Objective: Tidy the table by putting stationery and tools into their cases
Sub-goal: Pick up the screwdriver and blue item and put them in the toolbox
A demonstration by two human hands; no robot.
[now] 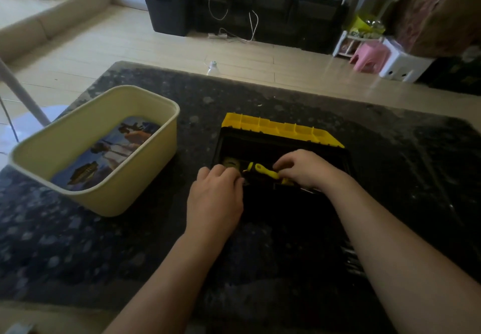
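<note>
Our right hand (304, 169) pinches the yellow tool (265, 172) in the toolbox (260, 143) — it could wedge crooked there — and we cannot tell our left hand's (216, 198) grip.

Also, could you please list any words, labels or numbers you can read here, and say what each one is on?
No text here is legible.
Printed case in the cream tub: picture with a dark emblem, too blurred to read.
Yellow-and-black toolbox: no lettering visible.
Yellow-handled tool in the right hand: no marking visible.
</note>
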